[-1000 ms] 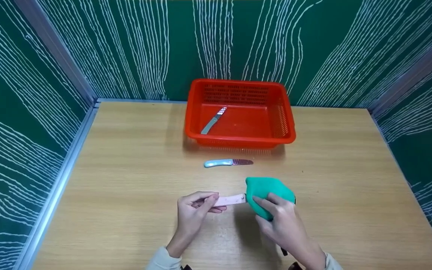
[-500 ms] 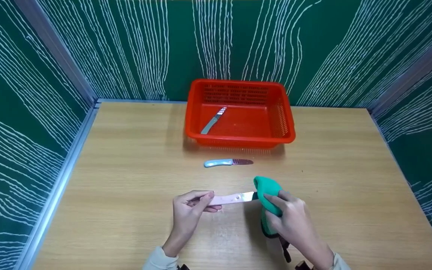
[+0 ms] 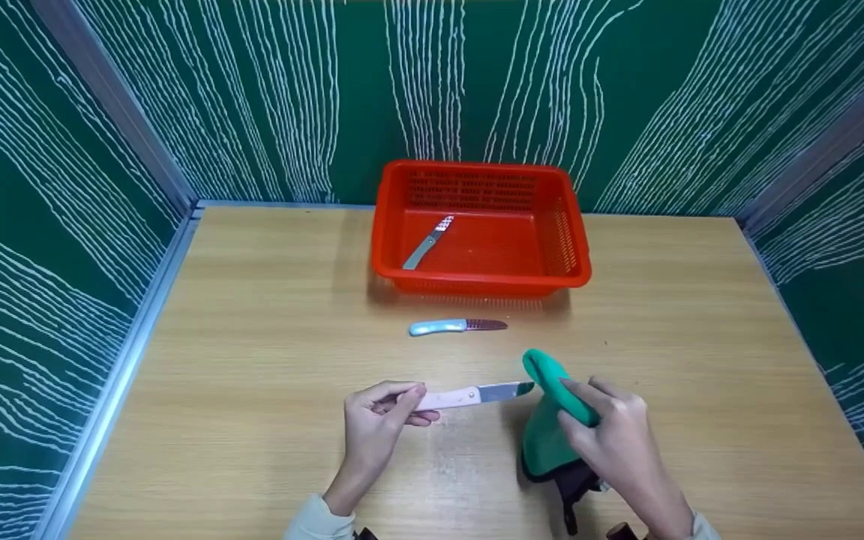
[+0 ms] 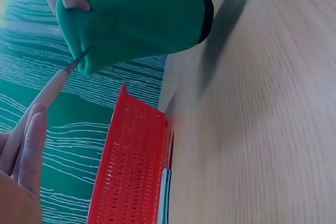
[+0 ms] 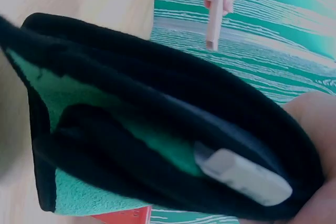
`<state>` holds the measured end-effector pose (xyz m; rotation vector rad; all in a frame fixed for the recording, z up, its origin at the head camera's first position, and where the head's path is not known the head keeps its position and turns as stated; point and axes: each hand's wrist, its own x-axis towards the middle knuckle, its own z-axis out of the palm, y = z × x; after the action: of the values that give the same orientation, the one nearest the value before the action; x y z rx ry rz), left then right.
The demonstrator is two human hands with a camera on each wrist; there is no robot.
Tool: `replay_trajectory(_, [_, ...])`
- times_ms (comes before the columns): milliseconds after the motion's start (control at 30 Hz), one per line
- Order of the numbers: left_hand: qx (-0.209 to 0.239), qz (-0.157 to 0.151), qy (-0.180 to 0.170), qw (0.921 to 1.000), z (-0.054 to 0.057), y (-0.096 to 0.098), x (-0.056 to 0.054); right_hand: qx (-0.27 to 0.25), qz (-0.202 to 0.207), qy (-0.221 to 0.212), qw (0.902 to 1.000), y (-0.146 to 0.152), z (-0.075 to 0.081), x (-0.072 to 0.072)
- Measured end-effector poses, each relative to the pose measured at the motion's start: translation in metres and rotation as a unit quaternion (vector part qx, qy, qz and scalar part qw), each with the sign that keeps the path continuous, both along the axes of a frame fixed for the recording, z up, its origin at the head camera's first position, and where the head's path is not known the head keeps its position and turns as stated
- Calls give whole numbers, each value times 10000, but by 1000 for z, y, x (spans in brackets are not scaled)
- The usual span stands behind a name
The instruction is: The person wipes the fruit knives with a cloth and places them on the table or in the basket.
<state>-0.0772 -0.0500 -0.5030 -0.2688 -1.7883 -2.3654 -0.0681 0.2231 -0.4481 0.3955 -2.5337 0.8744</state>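
My left hand [image 3: 376, 431] pinches the pale pink handle of a small knife [image 3: 451, 398] between thumb and fingers, its blade pointing right. A folded green cloth [image 3: 548, 435] with black edging hangs from my right hand [image 3: 619, 431], which grips its upper fold. At the fold, the blade's tip is at or just beside the cloth; whether they touch is unclear. The left wrist view shows the knife [image 4: 52, 86] tip against the outline of the cloth [image 4: 136, 19]. Beyond both hands lies a blue-handled knife [image 3: 439, 326] with a dark, reddish blade.
A red plastic basket [image 3: 481, 283] stands at the back of the wooden table [image 3: 267, 315]. Inside it lies a grey-handled knife [image 3: 424, 246]. Green walls [image 3: 361, 97] with white wavy lines enclose the table at the back and sides. A white label [image 5: 249, 178] is on the cloth.
My right hand has drawn the cloth rightward along the knife, uncovering the blade almost to its tip. The cloth now hangs lower. My left hand has shifted slightly left.
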Motion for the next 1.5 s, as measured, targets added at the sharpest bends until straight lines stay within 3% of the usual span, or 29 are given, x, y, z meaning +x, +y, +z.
replay_trajectory(267, [-23, -23, -91, 10000, 0, 3, -1, -314, -128, 473, 9983, 3, 14, 1])
replay_trajectory(467, [-81, 33, -66, 9999, 0, 10, -1, -451, 117, 546, 9974, -11, 21, 3])
replay_trajectory(667, [-61, 33, -41, 10000, 2, 16, 1, -336, 529, 251, 9977, -31, 16, 3])
replay_trajectory(967, [102, -122, -46, 9999, 4, 16, -1, 510, 544, -758, 9943, -47, 4, 8])
replay_trajectory(1267, [103, -81, 13, 9999, 3, 13, -1, 595, 464, -742, 9944, -42, -3, 3])
replay_trajectory(1500, [153, -24, 60, 9999, 3, 10, -2, 470, 431, -464, 9969, -30, -10, -1])
